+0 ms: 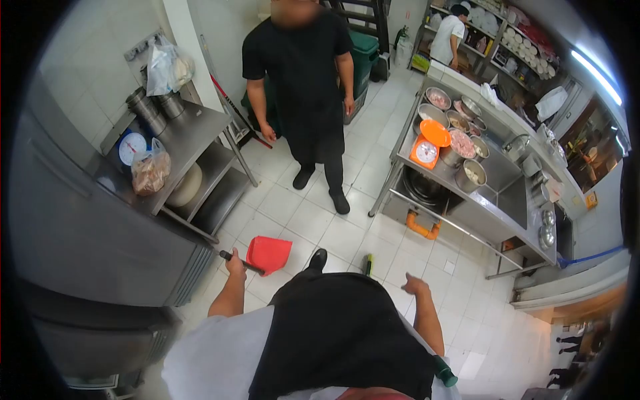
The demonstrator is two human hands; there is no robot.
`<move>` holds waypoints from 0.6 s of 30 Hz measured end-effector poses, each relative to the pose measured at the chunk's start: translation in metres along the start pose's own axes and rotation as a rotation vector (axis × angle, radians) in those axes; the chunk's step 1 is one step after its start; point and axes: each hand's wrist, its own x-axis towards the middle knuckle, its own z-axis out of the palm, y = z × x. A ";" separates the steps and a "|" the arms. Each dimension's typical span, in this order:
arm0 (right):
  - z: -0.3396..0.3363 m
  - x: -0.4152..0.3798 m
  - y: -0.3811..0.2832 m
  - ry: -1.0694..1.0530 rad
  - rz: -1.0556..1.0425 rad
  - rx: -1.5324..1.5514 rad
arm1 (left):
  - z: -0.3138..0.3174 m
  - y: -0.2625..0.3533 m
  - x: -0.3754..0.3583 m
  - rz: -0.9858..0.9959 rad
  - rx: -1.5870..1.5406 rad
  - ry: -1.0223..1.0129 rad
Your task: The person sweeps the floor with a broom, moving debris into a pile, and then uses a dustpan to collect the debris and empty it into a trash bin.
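My left hand (236, 264) is closed around the black handle of a red dustpan (269, 255), which hangs low over the white floor tiles. My right hand (417, 285) is held out to the right with a finger extended, and nothing shows in it. Left of that hand, a yellow-green and black broom head (369, 264) appears just beyond my black apron (343, 333). A green handle end (445, 371) sticks out by my right upper arm. Whether it belongs to the broom cannot be made out.
A person in black (300, 87) stands ahead. At right, a steel sink counter (493, 200) carries bowls of food and an orange scale (425, 152). A steel table (193, 127) and grey refrigerator (100, 207) line the left. Another person (448, 37) is near the back shelves.
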 end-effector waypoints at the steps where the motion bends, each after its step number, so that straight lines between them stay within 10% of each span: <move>1: 0.012 0.004 0.010 -0.015 -0.006 -0.027 | -0.001 0.002 -0.002 0.004 -0.015 0.005; 7: 0.153 -0.008 -0.002 0.201 -0.382 0.590 | -0.023 -0.025 0.021 0.010 -0.085 0.035; 10: 0.122 -0.071 -0.058 0.646 -0.469 0.679 | -0.045 -0.021 0.019 -0.038 0.001 0.047; 18: 0.053 -0.149 -0.145 0.724 -0.285 1.297 | -0.046 0.023 0.056 0.058 0.165 0.137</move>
